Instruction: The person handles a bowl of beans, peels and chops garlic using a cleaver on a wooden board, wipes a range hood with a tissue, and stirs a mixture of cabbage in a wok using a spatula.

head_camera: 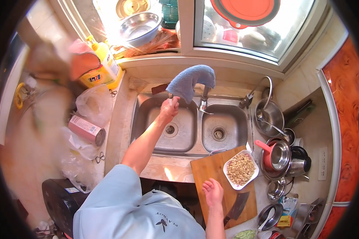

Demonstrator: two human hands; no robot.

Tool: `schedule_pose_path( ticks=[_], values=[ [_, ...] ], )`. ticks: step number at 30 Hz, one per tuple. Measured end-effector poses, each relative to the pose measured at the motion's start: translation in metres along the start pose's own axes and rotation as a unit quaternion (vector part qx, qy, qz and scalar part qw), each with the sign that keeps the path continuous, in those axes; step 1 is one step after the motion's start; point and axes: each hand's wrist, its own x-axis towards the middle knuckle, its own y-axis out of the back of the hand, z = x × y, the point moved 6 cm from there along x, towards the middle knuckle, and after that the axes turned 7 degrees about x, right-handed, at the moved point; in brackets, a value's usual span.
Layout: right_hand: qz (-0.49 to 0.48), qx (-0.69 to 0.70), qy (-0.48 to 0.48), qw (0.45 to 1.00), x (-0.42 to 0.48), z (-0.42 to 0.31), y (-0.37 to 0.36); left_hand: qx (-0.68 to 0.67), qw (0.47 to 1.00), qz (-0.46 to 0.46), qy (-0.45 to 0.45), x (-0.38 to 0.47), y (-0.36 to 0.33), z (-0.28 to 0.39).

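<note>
My left hand is raised over the larger left basin of the steel double sink, at the end of the faucet spout. Its fingers are bent, and whether they grip the spout or only lie under it is unclear. A blue cloth drapes over the spout and hides most of it. Above the wooden cutting board, my right hand hovers empty with loosely curled fingers. Beside it lie a cleaver and a white dish filled with small chopped pale pieces.
Steel bowls, a pink-handled pan and a kettle crowd the right counter. Leftward are a yellow detergent bottle, plastic bags, a pink cylindrical package and scissors. A window frame rises behind.
</note>
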Motion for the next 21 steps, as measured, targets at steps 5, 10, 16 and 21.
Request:
schedule_pose_path(
  ticks=[5, 10, 16, 21],
  values=[
    [-0.172, -0.176, -0.015, 0.969, 0.024, 0.005, -0.15, -0.205, 0.964, -0.088, 0.145, -0.009, 0.025, -0.026],
    [-0.239, -0.25, 0.025, 0.938, 0.075, 0.013, -0.301, -0.417, 0.887, -0.157, 0.125, -0.025, 0.057, -0.036],
    [-0.262, -0.261, 0.059, 0.927, 0.124, 0.017, -0.361, -0.441, 0.871, -0.171, 0.132, -0.027, 0.036, -0.03],
    [-0.169, -0.444, 0.312, 0.823, 0.137, -0.006, -0.302, -0.344, 0.922, -0.071, 0.165, -0.021, 0.03, -0.045]
  ],
)
